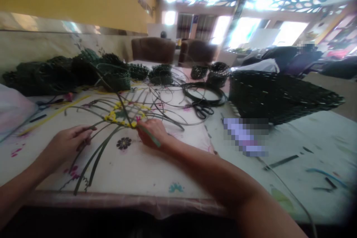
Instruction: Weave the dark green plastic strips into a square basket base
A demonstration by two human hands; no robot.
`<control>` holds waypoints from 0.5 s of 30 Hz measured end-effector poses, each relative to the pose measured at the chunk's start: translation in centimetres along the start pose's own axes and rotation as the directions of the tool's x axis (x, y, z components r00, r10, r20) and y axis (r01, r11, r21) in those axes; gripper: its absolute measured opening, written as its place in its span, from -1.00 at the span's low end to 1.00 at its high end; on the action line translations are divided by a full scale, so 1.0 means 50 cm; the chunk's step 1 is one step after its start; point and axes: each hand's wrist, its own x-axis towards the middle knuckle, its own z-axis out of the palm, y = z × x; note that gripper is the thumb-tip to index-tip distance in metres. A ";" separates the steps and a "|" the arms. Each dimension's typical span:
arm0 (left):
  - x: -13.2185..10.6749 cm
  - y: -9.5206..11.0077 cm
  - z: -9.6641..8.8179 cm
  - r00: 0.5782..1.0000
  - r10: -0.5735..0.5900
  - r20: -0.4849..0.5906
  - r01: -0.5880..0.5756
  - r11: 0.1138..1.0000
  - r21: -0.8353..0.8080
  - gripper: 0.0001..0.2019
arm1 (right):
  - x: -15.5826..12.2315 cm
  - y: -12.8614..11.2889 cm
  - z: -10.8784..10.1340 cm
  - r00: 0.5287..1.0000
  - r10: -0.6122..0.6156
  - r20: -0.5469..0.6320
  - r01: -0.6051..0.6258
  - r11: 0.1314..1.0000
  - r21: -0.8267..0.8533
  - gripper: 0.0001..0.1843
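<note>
On the flowered tablecloth lies a round woven base point(126, 113) with a yellow ring and several dark green strips fanning outward. My right hand point(152, 131) is closed at the near right edge of the ring, pinching a green strip point(152, 137) whose end sticks out over the wrist. Another dark strip point(113, 89) rises at a slant from that spot. To the left, my left hand point(79, 137) has thumb and fingers together on one of the outgoing strips point(97, 123). Two more strips point(96, 156) curve toward the table's front edge between the hands.
Black scissors point(203, 111) lie beside a coil of dark strip point(205, 93). A large dark woven basket point(279, 95) rests on its side at right. Several small dark baskets point(160, 73) stand at the back. Strip scraps point(281, 162) lie on the right-hand table. A person point(298, 57) is in the background.
</note>
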 end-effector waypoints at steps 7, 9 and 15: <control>0.074 0.035 -0.043 0.966 0.212 -0.151 -0.194 0.973 0.123 -0.31 | -0.018 -0.048 -0.037 0.999 0.050 -0.018 -0.050 0.999 0.014 -0.70; 0.093 0.026 -0.043 0.960 0.269 -0.080 -0.249 0.949 0.194 -0.31 | -0.014 -0.052 -0.027 0.994 0.106 0.025 -0.107 0.994 0.036 -0.69; 0.022 0.086 0.005 0.860 0.459 -0.224 -0.399 0.877 0.267 -0.42 | 0.005 -0.039 0.032 0.954 0.231 0.190 -0.257 0.959 0.121 -0.68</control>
